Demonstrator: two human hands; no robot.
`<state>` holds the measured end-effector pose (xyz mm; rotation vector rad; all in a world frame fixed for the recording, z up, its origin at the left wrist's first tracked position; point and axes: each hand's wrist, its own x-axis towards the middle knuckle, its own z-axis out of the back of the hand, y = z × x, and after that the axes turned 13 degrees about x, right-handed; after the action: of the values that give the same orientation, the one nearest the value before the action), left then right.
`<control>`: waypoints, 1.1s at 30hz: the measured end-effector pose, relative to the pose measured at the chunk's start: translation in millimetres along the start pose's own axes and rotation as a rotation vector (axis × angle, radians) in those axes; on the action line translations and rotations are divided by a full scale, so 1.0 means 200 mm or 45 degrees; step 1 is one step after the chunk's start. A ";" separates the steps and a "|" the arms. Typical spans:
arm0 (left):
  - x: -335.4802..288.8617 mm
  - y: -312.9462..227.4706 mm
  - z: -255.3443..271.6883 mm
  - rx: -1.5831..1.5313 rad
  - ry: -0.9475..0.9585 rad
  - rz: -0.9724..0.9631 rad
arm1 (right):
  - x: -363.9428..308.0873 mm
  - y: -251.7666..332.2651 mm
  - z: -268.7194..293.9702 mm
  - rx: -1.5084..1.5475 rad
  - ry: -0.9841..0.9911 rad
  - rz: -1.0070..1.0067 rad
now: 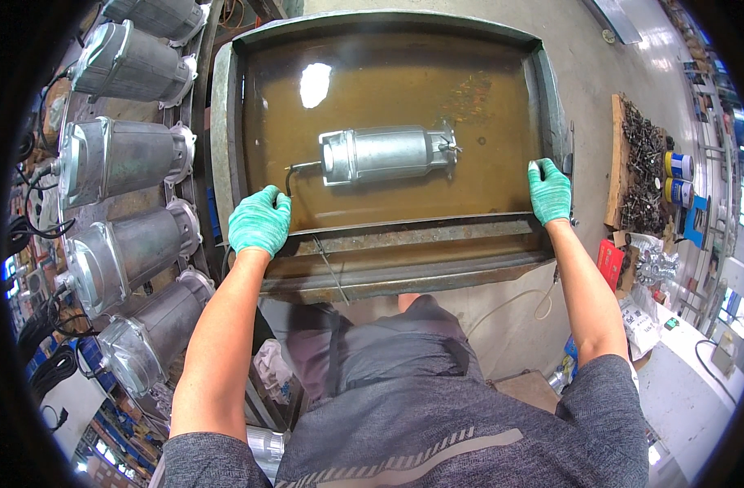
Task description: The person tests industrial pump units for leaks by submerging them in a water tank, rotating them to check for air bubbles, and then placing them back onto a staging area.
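Observation:
A silver cylindrical motor or pump housing [388, 154] lies on its side in a wide metal tank [388, 19] of brownish liquid. Its black cable [290, 180] bends from the left end toward my left hand [260, 221]. That hand, in a green glove, is closed at the tank's near left corner; its fingertips curl out of sight, so what they grip does not show. My right hand [550, 192], gloved alike, is closed over the rim at the near right corner. Both hands are apart from the housing. A thin rod [329, 264] crosses the tank's near ledge.
Several similar housings [128, 159] with black cables stand in a row on the left. To the right are a wooden tray [617, 163] of dark small parts, yellow-and-blue cans [678, 179] and a red box [609, 264]. A pale hose [510, 302] hangs near my right arm.

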<state>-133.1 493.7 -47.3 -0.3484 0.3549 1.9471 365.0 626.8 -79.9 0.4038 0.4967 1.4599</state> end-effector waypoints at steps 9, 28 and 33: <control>0.00 0.00 0.01 -0.012 -0.006 0.003 | 0.00 -0.01 0.00 0.001 -0.005 0.010; 0.00 0.00 0.00 -0.006 -0.005 0.010 | 0.00 -0.01 0.00 0.000 -0.007 0.018; 0.00 0.00 0.00 -0.009 -0.012 0.003 | 0.00 -0.02 -0.01 0.000 -0.011 0.016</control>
<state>-133.1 493.7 -47.8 -0.3437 0.3429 1.9519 368.2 626.7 -84.1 0.4136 0.4886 1.4694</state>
